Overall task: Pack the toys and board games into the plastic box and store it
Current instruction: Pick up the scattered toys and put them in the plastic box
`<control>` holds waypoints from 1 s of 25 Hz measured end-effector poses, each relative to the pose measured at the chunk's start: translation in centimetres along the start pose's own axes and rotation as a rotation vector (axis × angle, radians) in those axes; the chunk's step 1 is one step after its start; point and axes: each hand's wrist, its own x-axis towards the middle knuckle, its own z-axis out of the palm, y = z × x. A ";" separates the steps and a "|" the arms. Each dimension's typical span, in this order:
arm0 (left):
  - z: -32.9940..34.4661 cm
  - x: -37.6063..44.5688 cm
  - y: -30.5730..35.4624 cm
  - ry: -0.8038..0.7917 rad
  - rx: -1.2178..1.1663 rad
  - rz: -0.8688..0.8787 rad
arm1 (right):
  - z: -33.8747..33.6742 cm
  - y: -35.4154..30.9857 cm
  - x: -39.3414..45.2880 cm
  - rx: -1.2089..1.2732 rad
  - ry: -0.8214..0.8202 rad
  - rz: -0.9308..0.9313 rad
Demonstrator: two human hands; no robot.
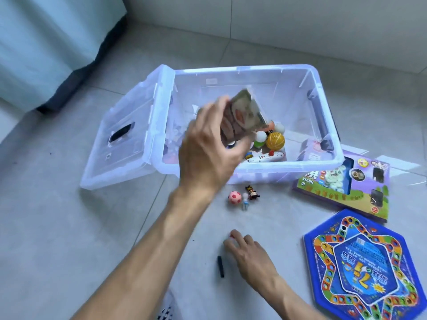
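A clear plastic box [323,93] stands open on the floor, its lid [124,139] leaning at its left side. Inside lie a yellow ball [275,140], white balls and a white toy vehicle [265,157]. My left hand [212,153] holds a blurred pack of picture cards [242,114] over the box's front edge. My right hand [249,252] rests low on the floor, fingers curled on something small and red. A pink ball [234,197], a small dark figure [251,192] and a pale figure [245,203] lie in front of the box.
A purple board game box [346,190] lies right of the plastic box, with a blue hexagonal board game [365,269] nearer me. A short black stick [220,266] lies by my right hand. A pale blue bed or sofa [46,42] fills the far left, a wall behind.
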 end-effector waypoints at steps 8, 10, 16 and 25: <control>0.3 -12.9 -8.2 -0.029 0.018 -0.340 | -1.8 0.5 0.8 0.015 0.011 0.082; 1.6 -21.1 -9.8 -0.440 0.166 -0.369 | -3.6 -0.1 0.0 0.208 0.140 0.106; 3.7 -28.6 -11.9 -1.233 0.487 -0.246 | -22.8 -1.3 1.3 0.523 0.895 0.051; 1.6 -9.8 -1.4 -0.141 0.101 -0.220 | -12.3 3.1 -0.2 0.406 0.807 0.204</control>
